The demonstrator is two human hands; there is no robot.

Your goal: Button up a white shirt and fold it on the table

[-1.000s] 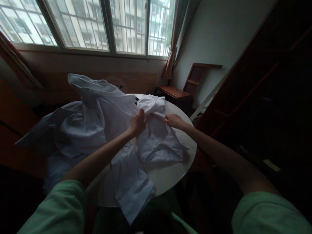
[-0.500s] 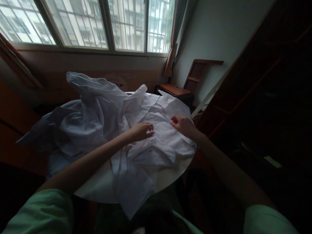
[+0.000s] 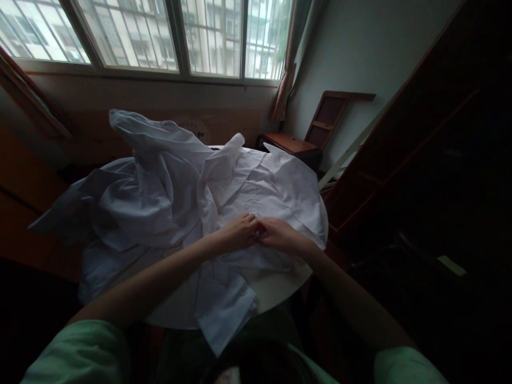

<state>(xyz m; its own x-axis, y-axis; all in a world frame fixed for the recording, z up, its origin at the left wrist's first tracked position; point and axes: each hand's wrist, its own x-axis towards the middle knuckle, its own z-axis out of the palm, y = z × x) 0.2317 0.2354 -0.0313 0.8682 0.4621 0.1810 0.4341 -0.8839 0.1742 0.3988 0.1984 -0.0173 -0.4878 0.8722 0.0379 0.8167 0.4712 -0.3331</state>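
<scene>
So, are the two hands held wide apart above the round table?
No, the left hand and the right hand are close together, with fingers meeting over the white garment on the round table.

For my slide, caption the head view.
Left hand and right hand meet over white cloth on a round table.

Pale daylight enters through the window (image 3: pixel 214 40), whose panes glare and wash out the buildings beyond. Below the window, the white cloth (image 3: pixel 294 184) catches soft, greyish light, its folds low in contrast. Right of the window, the dark wooden panelling (image 3: pixel 394 146) sinks nearly to black. Slight softness blurs fine detail; wide-angle distortion slants the window's left-hand uprights.
</scene>
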